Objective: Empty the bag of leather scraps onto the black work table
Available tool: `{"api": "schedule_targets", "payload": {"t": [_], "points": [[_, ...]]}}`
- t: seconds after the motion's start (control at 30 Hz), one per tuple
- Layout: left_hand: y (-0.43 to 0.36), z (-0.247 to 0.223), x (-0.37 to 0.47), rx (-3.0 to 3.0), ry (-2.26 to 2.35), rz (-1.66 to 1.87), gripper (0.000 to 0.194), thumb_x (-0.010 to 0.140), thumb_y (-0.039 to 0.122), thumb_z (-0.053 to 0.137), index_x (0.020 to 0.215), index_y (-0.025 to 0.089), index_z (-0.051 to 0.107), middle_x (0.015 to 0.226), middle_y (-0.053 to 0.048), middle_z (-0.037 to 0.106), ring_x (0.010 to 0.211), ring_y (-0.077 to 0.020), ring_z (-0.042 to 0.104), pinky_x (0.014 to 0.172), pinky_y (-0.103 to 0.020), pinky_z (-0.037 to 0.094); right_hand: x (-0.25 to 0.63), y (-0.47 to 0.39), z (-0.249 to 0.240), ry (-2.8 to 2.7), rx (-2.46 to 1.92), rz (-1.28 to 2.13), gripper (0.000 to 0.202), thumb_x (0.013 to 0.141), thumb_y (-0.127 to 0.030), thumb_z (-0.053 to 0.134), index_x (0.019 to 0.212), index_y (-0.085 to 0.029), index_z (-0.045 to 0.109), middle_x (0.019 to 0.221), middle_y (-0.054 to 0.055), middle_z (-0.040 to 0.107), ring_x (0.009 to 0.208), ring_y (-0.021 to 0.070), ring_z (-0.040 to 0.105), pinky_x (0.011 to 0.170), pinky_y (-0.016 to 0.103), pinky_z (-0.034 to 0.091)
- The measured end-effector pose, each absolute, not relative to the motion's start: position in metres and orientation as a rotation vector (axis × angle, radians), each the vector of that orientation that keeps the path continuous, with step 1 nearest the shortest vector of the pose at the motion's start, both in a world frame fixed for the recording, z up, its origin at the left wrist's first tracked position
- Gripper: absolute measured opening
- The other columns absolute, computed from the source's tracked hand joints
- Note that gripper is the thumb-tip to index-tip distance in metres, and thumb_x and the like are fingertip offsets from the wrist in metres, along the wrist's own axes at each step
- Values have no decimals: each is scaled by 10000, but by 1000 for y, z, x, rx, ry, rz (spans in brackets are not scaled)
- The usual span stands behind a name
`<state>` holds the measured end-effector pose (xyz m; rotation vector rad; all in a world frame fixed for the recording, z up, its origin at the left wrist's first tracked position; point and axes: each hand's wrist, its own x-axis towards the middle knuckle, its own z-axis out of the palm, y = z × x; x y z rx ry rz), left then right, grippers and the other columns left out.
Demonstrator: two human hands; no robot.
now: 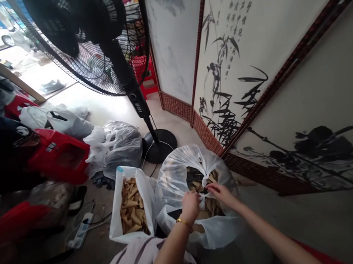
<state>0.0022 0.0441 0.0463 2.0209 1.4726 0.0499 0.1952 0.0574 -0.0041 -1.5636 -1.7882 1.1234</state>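
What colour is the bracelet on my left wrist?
Gold; the bracelet shows in the head view, just behind the left hand.

The folding screen (244,15) has rows of small brush marks. They look like writing, but they are too small to read.

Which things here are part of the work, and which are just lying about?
In use: left hand, right hand, clear bag of tan pieces, white bag beside it.
Lying about: standing fan, painted screen, power strip, tied bags.
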Motion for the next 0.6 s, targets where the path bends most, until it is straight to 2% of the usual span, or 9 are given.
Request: {"api": "schedule_targets", "payload": {"t": [0.13,0.33,0.6], "points": [[38,48,-1,2015,1485,85,272,909,350,554,1065,135,616,1119,-78,614,1103,-208,561,979,-444,464,186,63,-6,-1913,-1592,1139,276,936,-382,552,959,-121,636,955,53,640,932,167,606,890,390,478],[27,50,-1,1966,1542,141,256,908,333,560,1039,122,622,1096,-77,625,1103,-210,568,985,-456,464,172,65,1,-2108,-1544,1182,279,916,-372,588,817,-111,599,763,1,597,712,114,585,716,293,503],[24,42,-11,1827,1482,365,251,913,343,551,1002,117,618,1070,-71,621,977,-174,602,898,-397,513,148,33,42,-2095,-1352,868,310,944,-396,513,776,-137,544,771,8,540,761,131,532,754,309,453]]}}
